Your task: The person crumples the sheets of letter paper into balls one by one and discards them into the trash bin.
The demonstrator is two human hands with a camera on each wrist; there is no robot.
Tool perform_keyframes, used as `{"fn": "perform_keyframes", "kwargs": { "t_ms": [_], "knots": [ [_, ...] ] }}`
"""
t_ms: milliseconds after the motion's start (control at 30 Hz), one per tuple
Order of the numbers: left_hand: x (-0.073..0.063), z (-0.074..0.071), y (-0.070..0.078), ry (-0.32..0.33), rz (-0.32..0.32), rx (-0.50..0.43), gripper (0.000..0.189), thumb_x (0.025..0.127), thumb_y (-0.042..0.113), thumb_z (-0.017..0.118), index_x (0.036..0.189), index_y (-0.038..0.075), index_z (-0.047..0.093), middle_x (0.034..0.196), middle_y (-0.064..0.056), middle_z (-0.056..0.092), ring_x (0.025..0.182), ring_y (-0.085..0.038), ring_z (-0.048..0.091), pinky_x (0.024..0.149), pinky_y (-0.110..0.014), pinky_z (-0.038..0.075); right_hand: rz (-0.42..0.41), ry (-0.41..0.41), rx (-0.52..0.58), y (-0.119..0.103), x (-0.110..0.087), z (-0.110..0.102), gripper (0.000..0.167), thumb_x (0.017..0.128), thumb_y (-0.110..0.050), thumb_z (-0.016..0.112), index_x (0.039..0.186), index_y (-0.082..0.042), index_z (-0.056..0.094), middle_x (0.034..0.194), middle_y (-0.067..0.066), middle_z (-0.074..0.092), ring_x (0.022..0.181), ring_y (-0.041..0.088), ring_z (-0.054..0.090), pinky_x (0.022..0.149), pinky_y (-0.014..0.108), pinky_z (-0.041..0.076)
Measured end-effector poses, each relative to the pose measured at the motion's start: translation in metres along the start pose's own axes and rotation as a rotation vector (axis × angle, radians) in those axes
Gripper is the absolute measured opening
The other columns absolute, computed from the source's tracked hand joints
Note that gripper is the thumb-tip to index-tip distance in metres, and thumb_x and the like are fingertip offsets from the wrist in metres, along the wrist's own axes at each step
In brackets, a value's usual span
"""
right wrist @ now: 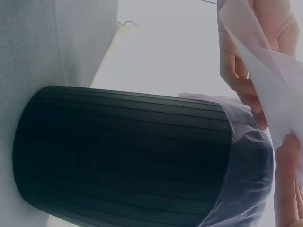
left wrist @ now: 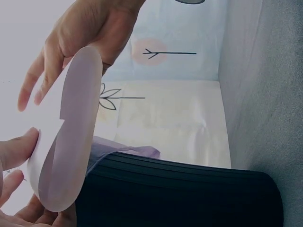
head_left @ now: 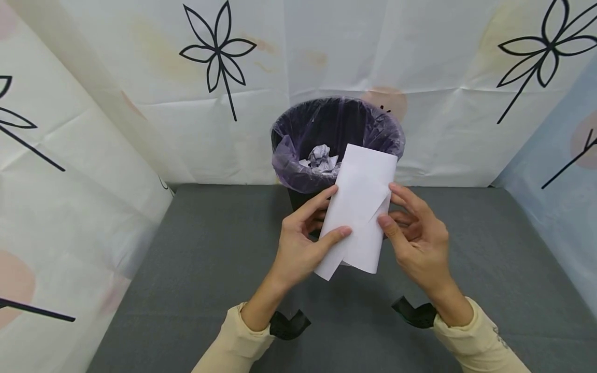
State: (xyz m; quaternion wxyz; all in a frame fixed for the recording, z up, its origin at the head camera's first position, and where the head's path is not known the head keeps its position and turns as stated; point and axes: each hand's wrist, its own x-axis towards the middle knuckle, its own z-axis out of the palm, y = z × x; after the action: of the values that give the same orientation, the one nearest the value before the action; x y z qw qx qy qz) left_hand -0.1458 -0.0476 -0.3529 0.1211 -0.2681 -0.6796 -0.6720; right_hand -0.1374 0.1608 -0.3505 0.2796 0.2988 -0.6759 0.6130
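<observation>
A folded sheet of white paper [head_left: 359, 202] is held tilted above the front of a black trash bin [left wrist: 180, 189]. On its left side, my left hand [head_left: 305, 241] grips it, thumb across the front and fingers behind. My right hand [head_left: 420, 235] holds the right edge lightly between thumb and curled fingers. Seen from the left wrist, the paper [left wrist: 78, 127] is bent into a flattened loop with overlapping layers. A translucent purple liner [head_left: 298, 166] covers the bin's rim. Crumpled paper [head_left: 321, 159] lies inside the bin, partly hidden by the sheet.
The bin stands on a grey cloth surface [head_left: 210, 248], close to a white back wall [head_left: 326, 46] with flower drawings. Similar printed sheets form the left side [head_left: 56, 207] and the bluish right side [head_left: 550, 166]. Black straps [head_left: 289, 325] sit at both wrists.
</observation>
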Motion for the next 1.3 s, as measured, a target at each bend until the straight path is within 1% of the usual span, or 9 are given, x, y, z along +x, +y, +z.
{"fn": "perform_keyframes", "kwargs": {
  "t_ms": [167,267,400,500,633,767,933,1167,1300],
  "knots": [
    [-0.001,0.000,0.000,0.023,0.026,0.030,0.067,0.080,-0.006,0.083,0.142,0.002,0.057,0.119,-0.014,0.067,0.097,-0.023,0.067,0.077,-0.035,0.059,-0.060,-0.046,-0.112,0.000,0.001,0.001,0.026,0.096,0.006,0.064,0.121,0.014,0.066,0.121,0.019,0.066,0.092,0.014,0.068,0.070,0.016,0.056],
    [-0.002,0.000,0.000,0.028,0.042,0.055,0.068,0.080,-0.005,0.084,0.142,0.002,0.058,0.119,-0.013,0.066,0.096,-0.022,0.067,0.078,-0.035,0.059,-0.061,-0.060,-0.114,0.000,0.001,0.003,0.028,0.098,0.005,0.062,0.124,0.014,0.065,0.122,0.021,0.063,0.096,0.017,0.067,0.069,0.015,0.055],
    [-0.001,-0.001,0.000,0.030,0.045,0.038,0.055,0.089,-0.004,0.075,0.141,0.002,0.059,0.114,-0.014,0.066,0.095,-0.023,0.069,0.076,-0.034,0.060,-0.065,-0.056,-0.106,0.001,0.002,0.004,0.033,0.101,-0.008,0.063,0.125,0.014,0.064,0.122,0.023,0.063,0.094,0.017,0.065,0.065,0.014,0.054],
    [0.000,-0.003,0.001,0.032,0.027,0.008,0.049,0.095,-0.003,0.068,0.143,0.002,0.057,0.113,-0.017,0.068,0.091,-0.025,0.071,0.074,-0.035,0.060,-0.075,-0.045,-0.102,0.001,0.002,0.004,0.034,0.101,-0.011,0.065,0.123,0.015,0.066,0.121,0.023,0.063,0.093,0.017,0.065,0.063,0.013,0.053],
    [0.002,-0.006,0.002,0.040,-0.021,-0.005,0.051,0.093,-0.001,0.072,0.142,0.001,0.057,0.106,-0.018,0.071,0.084,-0.026,0.072,0.072,-0.036,0.061,-0.081,-0.040,-0.075,0.001,0.002,0.004,0.028,0.098,0.000,0.065,0.120,0.016,0.066,0.121,0.022,0.064,0.096,0.017,0.067,0.067,0.015,0.055],
    [0.005,-0.009,0.003,0.035,-0.079,-0.027,0.037,0.089,-0.002,0.076,0.124,-0.006,0.067,0.097,-0.019,0.073,0.079,-0.025,0.073,0.069,-0.037,0.061,-0.062,-0.045,-0.048,0.000,0.001,0.004,0.026,0.095,0.007,0.066,0.119,0.017,0.066,0.121,0.021,0.065,0.096,0.018,0.067,0.070,0.017,0.056],
    [0.007,-0.015,0.004,-0.017,-0.137,-0.041,0.023,0.088,-0.005,0.075,0.110,-0.010,0.070,0.093,-0.021,0.072,0.075,-0.025,0.073,0.066,-0.035,0.060,-0.016,-0.056,-0.015,-0.002,0.001,0.003,0.027,0.090,0.013,0.067,0.117,0.016,0.067,0.120,0.018,0.067,0.092,0.017,0.068,0.070,0.020,0.058],
    [0.009,-0.021,0.009,-0.188,-0.266,-0.130,0.023,0.094,-0.004,0.066,0.116,-0.009,0.059,0.103,-0.026,0.071,0.080,-0.027,0.075,0.062,-0.033,0.058,0.026,-0.049,0.077,-0.004,0.003,0.001,0.034,0.082,0.028,0.061,0.114,0.018,0.068,0.116,0.019,0.069,0.088,0.018,0.070,0.066,0.022,0.059],
    [0.009,-0.022,0.009,-0.207,-0.309,-0.180,0.023,0.095,-0.006,0.064,0.116,-0.010,0.056,0.107,-0.029,0.070,0.085,-0.031,0.075,0.065,-0.039,0.061,0.074,-0.151,0.163,-0.005,0.004,-0.006,0.043,0.081,0.027,0.063,0.123,0.019,0.062,0.123,0.021,0.064,0.097,0.022,0.071,0.070,0.026,0.060]
  ]
}}
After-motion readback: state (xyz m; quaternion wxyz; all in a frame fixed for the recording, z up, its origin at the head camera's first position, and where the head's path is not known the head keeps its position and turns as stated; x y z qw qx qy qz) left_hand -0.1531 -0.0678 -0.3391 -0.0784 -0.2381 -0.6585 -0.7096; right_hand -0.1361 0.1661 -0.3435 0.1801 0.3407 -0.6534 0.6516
